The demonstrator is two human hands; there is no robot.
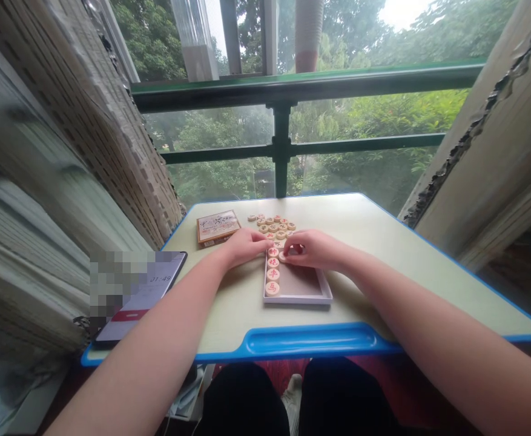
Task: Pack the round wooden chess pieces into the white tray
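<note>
A shallow box tray [316, 295] lies on the table before me, with several round wooden chess pieces [272, 275] lined up along its left side. More loose pieces [272, 223] lie in a cluster just beyond it. My left hand [246, 244] rests at the tray's far left corner, fingers curled over the pieces there. My right hand [313, 249] is closed in a pinch on a wooden piece [283, 257] at the tray's far end.
The box lid [217, 227] with printed characters lies left of the loose pieces. A phone [145, 293] with a lit screen sits at the table's left edge. The table [383, 254] has a blue rim and a front groove [310, 341]. A window railing [281, 145] stands behind.
</note>
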